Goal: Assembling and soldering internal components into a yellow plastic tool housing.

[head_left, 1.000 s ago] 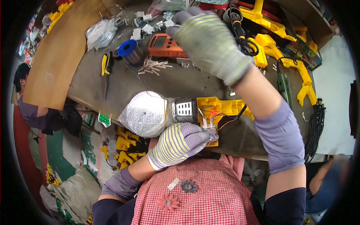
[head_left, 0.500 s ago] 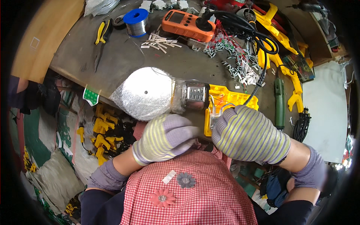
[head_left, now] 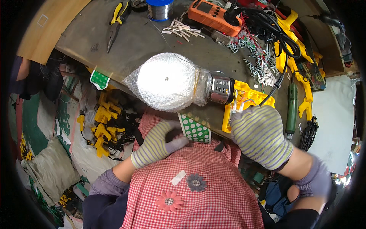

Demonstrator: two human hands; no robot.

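A tool with a yellow plastic housing [head_left: 253,93] lies on the bench edge, its wired inside showing. A black cord leads into it. Its vented metal neck [head_left: 222,90] joins a round, bubble-wrapped head [head_left: 166,82]. My right hand [head_left: 263,137], in a striped knit glove, is curled over the near part of the housing; its fingertips are hidden. My left hand [head_left: 158,145], gloved alike, is over the apron with thumb and fingers apart and nothing in them. Close to its fingers is a green sheet with white dots [head_left: 194,128], below the bench edge.
Pliers [head_left: 116,24], a solder spool [head_left: 160,10], white strips [head_left: 185,29] and an orange meter [head_left: 214,17] lie farther back. Loose wired parts [head_left: 259,63] are heaped behind the housing. A green cylindrical tool [head_left: 291,108] and yellow housings [head_left: 301,80] are at the right.
The view has shifted, so the bench things appear farther right. My left hand has drawn back from near the housing and spread its fingers, uncovering the dotted sheet. My right hand stays at the housing.
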